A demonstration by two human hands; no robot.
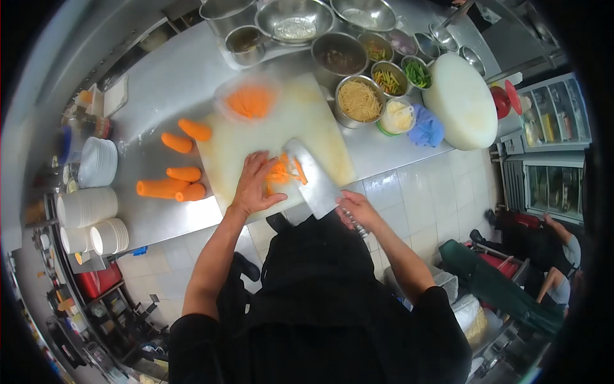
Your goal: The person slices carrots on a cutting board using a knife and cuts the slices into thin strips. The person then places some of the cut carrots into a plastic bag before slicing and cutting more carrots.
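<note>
My right hand [356, 212] is wrapped round the handle of a cleaver [313, 184]. Its broad blade lies over the white cutting board [332, 137], close beside cut carrot pieces [279, 171]. On the other side of those pieces is my left hand [253, 185], thumb apart and fingers stretched out, fingertips at the edge of the carrot. Farther up the board, a clear, blurred container [224, 96] holds sliced carrot [251, 101]. Several peeled whole carrots [161, 188] lie on the steel counter left of the board.
Metal bowls stand along the back, one with pale strips [359, 100], another with chopped greens [417, 73]. A thick round chopping block [460, 101] and a blue cloth [426, 127] are at right. Stacked white bowls [87, 207] line the left edge. Other people are at lower right.
</note>
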